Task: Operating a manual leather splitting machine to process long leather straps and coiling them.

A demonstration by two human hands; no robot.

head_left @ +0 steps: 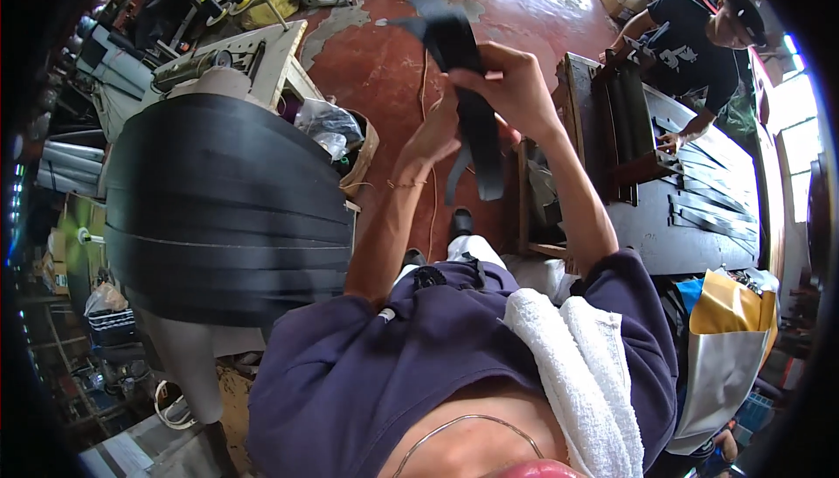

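Observation:
Up in front of me, over the gap between two work surfaces, I hold a bundle of flat black leather-like strips (481, 142). My right hand (516, 85) closes round the bundle's middle, thumb across the front. From the other side my left hand (437, 133) grips it a little lower, its fingers partly hidden behind the strips. The upper ends fan out and look slightly blurred. A narrower strip end curls down beside the main bundle. On the left, many long black strips (227, 216) lie side by side over a broad surface.
A co-worker (690, 50) in a dark shirt and cap handles a dark metal roller-like device (629, 120) on the right-hand table (647, 233), where more strips (717, 207) lie. A bin with plastic bags (328, 128) stands left of the red floor (367, 58). Bags (725, 338) hang at right.

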